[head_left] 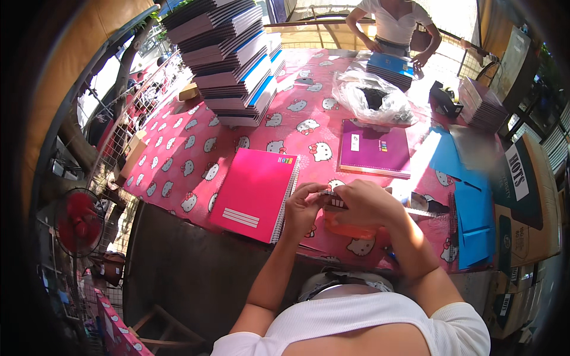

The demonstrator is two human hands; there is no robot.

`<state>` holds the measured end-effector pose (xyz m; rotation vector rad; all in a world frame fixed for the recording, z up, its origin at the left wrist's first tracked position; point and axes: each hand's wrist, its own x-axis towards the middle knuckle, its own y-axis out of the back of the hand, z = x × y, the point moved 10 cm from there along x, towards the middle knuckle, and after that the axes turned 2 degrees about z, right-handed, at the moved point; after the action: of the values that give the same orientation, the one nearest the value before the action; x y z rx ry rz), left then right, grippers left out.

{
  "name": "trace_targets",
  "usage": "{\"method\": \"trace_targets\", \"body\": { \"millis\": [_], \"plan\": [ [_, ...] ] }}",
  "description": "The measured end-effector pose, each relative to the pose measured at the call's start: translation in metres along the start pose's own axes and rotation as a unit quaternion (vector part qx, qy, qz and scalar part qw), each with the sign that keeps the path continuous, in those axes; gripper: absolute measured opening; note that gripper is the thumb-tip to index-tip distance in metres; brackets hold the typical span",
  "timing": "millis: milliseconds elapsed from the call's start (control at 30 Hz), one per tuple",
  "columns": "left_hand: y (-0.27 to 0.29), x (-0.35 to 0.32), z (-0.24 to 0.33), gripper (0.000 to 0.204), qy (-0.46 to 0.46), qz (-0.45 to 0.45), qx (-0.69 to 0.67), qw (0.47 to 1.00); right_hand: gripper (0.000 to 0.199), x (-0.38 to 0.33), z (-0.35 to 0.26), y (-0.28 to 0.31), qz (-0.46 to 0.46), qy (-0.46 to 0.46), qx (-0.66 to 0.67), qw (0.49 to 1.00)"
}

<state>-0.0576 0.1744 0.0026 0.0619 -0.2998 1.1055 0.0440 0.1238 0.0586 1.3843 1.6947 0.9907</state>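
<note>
Between my two hands is a small dark piece with white rectangles (335,202), just above the near side of the table. The fingertips of my left hand (303,209) pinch it from the left. My right hand (369,204) bends over its right side, with the fingers curled and partly hidden. Under my right hand lies an orange item (350,229), mostly covered, so I cannot tell its kind. A bright pink spiral notebook (254,193) lies left of my left hand. Beyond my right hand rests a purple notebook (375,150).
Tall piles of notebooks (228,74) stand at the far left of the table (172,172). A clear plastic bag (350,98) sits beyond the purple notebook. Blue covers (474,213) and a cardboard box (528,231) are at right. Across the table, a person (395,24) handles blue notebooks (389,65).
</note>
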Motion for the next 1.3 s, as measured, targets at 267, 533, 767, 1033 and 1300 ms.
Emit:
{"method": "trace_targets", "body": {
  "millis": [267,533,767,1033,1300],
  "plan": [
    [-0.002,0.003,0.0,0.028,0.015,-0.024,-0.047,0.998,0.032,-0.012,-0.022,0.019,0.191,0.08,-0.019,0.978],
    [-0.005,0.007,-0.017,0.021,0.071,-0.069,-0.116,0.988,0.036,-0.175,0.085,-0.081,0.219,-0.107,0.015,0.97],
    [-0.01,0.027,-0.016,0.029,0.033,-0.043,-0.169,0.984,0.064,-0.232,0.142,-0.125,0.208,-0.215,-0.13,0.945],
    [-0.063,0.014,0.042,0.017,-0.142,-0.062,-0.004,0.988,0.044,-0.197,0.025,0.01,0.351,-0.078,0.086,0.929],
    [-0.116,-0.012,0.085,0.021,-0.26,-0.056,0.037,0.963,0.045,-0.18,0.01,0.061,0.417,-0.11,0.01,0.902]
  ]
}}
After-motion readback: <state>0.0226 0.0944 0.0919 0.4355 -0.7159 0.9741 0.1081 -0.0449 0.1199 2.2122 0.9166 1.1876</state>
